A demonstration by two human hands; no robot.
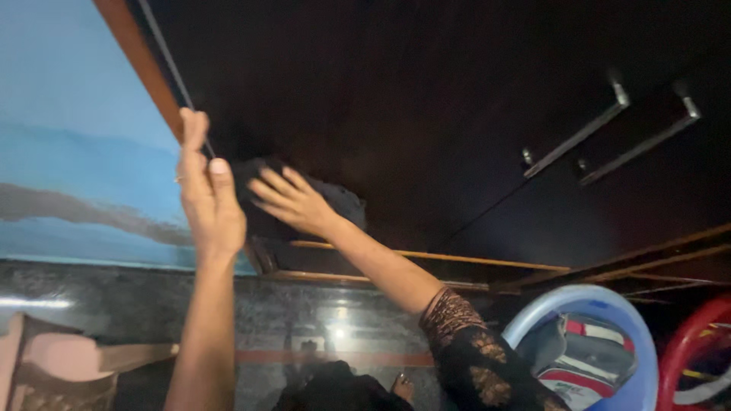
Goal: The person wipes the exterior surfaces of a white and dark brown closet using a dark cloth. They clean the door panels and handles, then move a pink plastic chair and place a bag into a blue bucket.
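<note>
- While I look down along my arms, my left hand rests against the edge of a dark wooden wardrobe, fingers straight and together, thumb up beside them; it grips nothing that I can make out.
- My right hand lies flat with its fingers spread apart, palm pressed on a dark cloth that sits against the dark wardrobe front, just right of my left hand.
- That dark cloth is bunched between and behind my two hands, near the left edge of the wardrobe; its outline blends into the dark wood, so I cannot tell its full shape.
- My right forearm ends in a black lace sleeve with a brown pattern, low in the picture.
- Two long metal handles stand side by side on the wardrobe, far to the right of my hands and well apart from them.
- A blue painted wall runs along the left side, meeting the orange-brown wardrobe edge.
- A polished dark stone floor shows below my arms, with a bright glare on it.
- A light blue plastic basket holds folded clothes at the lower right, with a red ring-shaped thing just beside it.
</note>
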